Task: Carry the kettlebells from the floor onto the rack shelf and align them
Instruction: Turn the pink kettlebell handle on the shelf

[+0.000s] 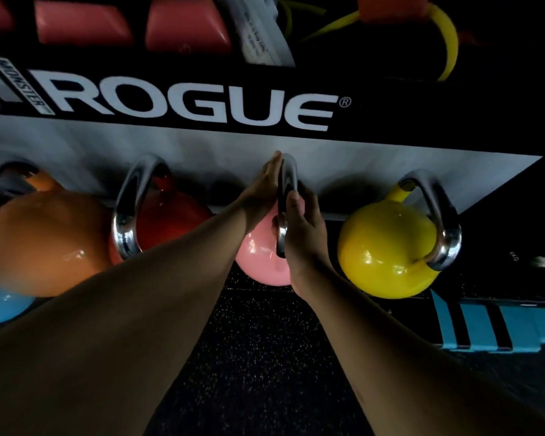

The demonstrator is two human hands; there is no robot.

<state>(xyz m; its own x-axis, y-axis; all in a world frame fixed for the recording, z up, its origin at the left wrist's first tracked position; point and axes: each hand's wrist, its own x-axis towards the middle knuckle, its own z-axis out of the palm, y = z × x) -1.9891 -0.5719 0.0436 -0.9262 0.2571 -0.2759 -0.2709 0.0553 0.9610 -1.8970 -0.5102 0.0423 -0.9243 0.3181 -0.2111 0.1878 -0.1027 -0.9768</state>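
Observation:
A pink kettlebell (258,262) with a chrome handle sits on the rack shelf (375,174) in the middle of the row. My left hand (261,193) lies flat against the left side of its handle. My right hand (302,234) grips the right side of the same handle, fingers curled round it. A red kettlebell (170,218) stands to its left, and an orange kettlebell (44,240) lies further left. To the right of the pink one is a yellow kettlebell (387,250). A light blue kettlebell (0,306) shows at the lower left edge.
A black rack beam with white lettering (202,99) runs above the shelf. Pink dumbbell ends (82,23) and yellow bands (444,36) lie on the shelf above. Dark speckled rubber floor (265,357) is below. A black and blue striped item (497,328) sits at the lower right.

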